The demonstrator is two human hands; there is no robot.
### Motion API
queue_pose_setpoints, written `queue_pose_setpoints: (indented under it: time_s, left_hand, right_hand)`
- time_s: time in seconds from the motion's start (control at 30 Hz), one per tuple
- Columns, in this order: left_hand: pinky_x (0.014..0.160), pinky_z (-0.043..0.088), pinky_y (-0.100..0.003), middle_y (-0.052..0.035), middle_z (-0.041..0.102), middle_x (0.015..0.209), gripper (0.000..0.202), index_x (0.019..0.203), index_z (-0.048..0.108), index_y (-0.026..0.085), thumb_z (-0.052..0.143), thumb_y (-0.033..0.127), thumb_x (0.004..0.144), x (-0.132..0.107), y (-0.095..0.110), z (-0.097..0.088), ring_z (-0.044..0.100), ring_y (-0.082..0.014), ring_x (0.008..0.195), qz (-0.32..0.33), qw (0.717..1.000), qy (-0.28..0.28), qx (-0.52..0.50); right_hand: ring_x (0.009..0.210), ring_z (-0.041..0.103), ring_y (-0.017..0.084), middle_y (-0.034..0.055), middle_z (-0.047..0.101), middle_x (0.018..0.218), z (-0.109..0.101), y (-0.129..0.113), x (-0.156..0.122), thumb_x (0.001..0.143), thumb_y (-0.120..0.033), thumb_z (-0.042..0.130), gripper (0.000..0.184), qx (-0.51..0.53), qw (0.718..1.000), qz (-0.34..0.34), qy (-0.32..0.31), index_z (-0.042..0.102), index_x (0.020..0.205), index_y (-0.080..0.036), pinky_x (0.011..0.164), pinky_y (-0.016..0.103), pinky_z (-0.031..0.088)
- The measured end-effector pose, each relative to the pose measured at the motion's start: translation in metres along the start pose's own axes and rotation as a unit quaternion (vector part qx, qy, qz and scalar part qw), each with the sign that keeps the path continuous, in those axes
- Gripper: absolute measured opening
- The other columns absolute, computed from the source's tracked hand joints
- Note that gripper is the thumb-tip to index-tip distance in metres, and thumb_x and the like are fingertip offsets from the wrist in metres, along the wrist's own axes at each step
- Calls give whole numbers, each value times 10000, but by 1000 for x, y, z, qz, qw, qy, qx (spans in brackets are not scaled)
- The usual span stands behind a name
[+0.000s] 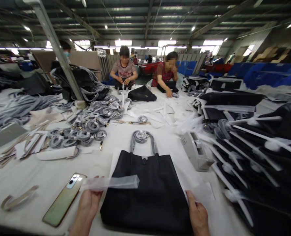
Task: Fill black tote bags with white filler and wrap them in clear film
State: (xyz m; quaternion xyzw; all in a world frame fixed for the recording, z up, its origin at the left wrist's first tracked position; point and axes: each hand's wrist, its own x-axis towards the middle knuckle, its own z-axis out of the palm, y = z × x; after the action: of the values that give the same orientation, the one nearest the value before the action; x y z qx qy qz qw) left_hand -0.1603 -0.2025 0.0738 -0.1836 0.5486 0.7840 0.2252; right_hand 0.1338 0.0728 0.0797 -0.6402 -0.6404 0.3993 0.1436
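Observation:
A black handbag (147, 193) lies flat before me, its grey-wrapped handles (155, 146) pointing away. On top, between the handles, rests a coiled grey strap (140, 136). My left hand (90, 198), at the bag's left side, is closed on a translucent plastic strip (123, 182) that reaches across the front of the bag. At the lower right edge of the bag, my right hand (198, 213) is closed with its fingers against that edge. Clear film lies beside this hand. A gold-green phone (64, 200) sits left of my left hand.
Grey tape dispenser (196, 150) stands right of the bag. Stacked black bags (265, 157) fill the right side. Coiled straps (86, 127) and paper strips (33, 144) lie at left. A metal post (57, 49) rises there. Two people work across the table.

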Motion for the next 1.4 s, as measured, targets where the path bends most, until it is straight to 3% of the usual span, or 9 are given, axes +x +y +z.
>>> queue_pose_setpoints:
  time_s: [0.1,0.23,0.4,0.6,0.73,0.83,0.93,1.2,1.4]
  left_hand:
    - [723,569,-270,-85,697,943,164,930,624,165,486,199,848,-2,27,3,674,-156,843,-44,994,-24,-95]
    - [815,565,-338,-115,692,1024,327,962,646,153,448,407,904,-20,48,13,672,-201,945,-25,990,-44,-129]
    - [1079,384,-421,-113,685,1131,510,1104,655,174,417,572,891,-52,32,35,588,-227,1148,148,982,-71,97]
    - [1126,320,-452,-60,602,1299,397,1260,573,219,404,370,934,-53,-25,45,505,-210,1250,397,780,-136,465]
    - [1111,313,-511,-94,572,1333,412,1330,504,194,396,263,938,-44,-50,49,463,-241,1291,500,653,-136,552]
    - [1107,310,-512,-118,485,1415,501,1443,334,185,366,212,944,-48,-59,59,363,-252,1362,510,621,-142,578]
    - [1097,317,-512,-136,455,1436,542,1477,247,174,322,165,940,-55,-70,73,335,-267,1375,513,604,-137,594]
    - [1100,301,-492,-137,467,1426,644,1445,332,158,355,14,818,-65,-111,100,336,-277,1370,503,519,-161,672]
    - [1070,318,-503,-137,462,1430,614,1384,447,246,412,37,808,-72,-118,110,385,-286,1338,486,506,-169,692]
  right_hand:
    - [956,617,431,230,679,664,0,2,4,658,-747,323,651,-29,1000,5,7,640,535,-192,855,452,439]
    - [903,627,427,196,659,586,1,0,6,656,-747,359,612,-19,1000,-10,22,621,504,-215,802,458,459]
    - [791,652,372,165,668,576,-5,-5,5,695,-743,333,665,-19,999,-40,20,673,565,-187,684,405,486]
    - [590,630,261,114,707,675,-35,3,-26,790,-649,365,548,-194,963,-175,60,713,686,-239,561,346,451]
    - [790,666,218,101,725,843,-21,-29,-51,920,-417,365,421,-192,883,-427,42,722,845,-207,761,331,487]
    - [1147,569,245,94,642,1225,11,-60,-50,918,-297,433,362,-235,776,-585,-15,605,1226,-215,998,416,398]
    - [1280,450,302,119,506,1392,40,-65,-42,885,-308,502,507,-303,732,-608,-44,449,1381,-218,1052,526,326]
    - [1366,327,323,108,326,1513,55,-34,-38,890,-361,519,614,-336,747,-566,-97,315,1454,-231,1097,554,284]
    - [1366,329,312,102,305,1523,53,-41,-43,841,-261,550,706,-325,769,-536,-126,249,1479,-215,1102,507,312]
